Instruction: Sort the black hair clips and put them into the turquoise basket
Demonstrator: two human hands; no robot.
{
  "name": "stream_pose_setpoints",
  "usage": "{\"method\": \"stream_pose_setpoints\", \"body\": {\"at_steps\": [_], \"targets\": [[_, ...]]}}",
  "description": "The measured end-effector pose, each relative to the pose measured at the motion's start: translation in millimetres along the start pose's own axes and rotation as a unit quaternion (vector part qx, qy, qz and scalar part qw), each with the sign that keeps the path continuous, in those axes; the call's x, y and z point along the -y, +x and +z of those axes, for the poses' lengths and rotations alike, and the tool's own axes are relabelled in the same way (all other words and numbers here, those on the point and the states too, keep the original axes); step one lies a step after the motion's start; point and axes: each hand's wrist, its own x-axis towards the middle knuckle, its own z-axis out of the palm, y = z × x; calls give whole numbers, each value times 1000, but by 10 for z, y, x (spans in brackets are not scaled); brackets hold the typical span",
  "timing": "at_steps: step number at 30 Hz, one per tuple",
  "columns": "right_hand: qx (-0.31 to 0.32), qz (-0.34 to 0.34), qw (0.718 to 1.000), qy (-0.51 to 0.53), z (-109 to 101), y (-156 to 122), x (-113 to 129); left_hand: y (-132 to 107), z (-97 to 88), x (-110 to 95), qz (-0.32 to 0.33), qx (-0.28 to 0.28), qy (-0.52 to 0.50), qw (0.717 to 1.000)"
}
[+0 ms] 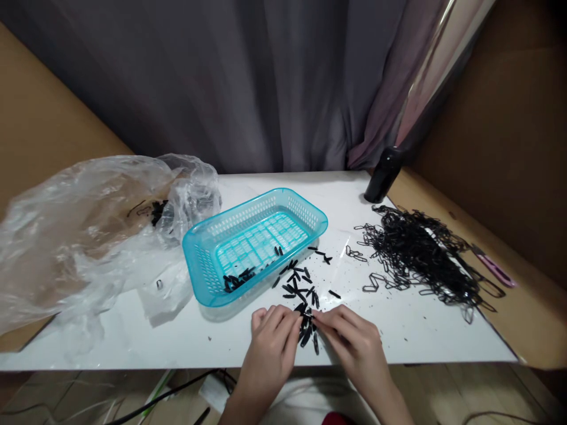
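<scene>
My left hand (271, 342) and my right hand (349, 339) rest at the near edge of the white table (133, 330), fingertips meeting over a scatter of small black pieces (303, 289). Both hands' fingers are curled and pinched together around some of those black pieces between them. A turquoise plastic basket (254, 245) lies just beyond, tilted toward me, with a few black pieces in its near corner. To the right a tangled heap of black wire clips (420, 254) is spread on the table.
A large crumpled clear plastic bag (88, 230) covers the table's left side, holding a few black pieces. A black cylinder (383, 174) stands at the back right. A pink tool (494, 267) lies on the brown board at right. Grey curtain hangs behind.
</scene>
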Motion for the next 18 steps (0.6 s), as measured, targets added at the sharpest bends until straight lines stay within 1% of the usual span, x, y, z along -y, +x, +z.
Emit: {"method": "stream_pose_setpoints", "body": {"at_steps": [11, 18], "targets": [[2, 6, 1000, -3, 3, 19, 4, -4, 8, -2, 1, 0, -3, 1000], [-1, 3, 1000, 10, -4, 24, 8, -2, 4, -2, -4, 12, -5, 1000]]}}
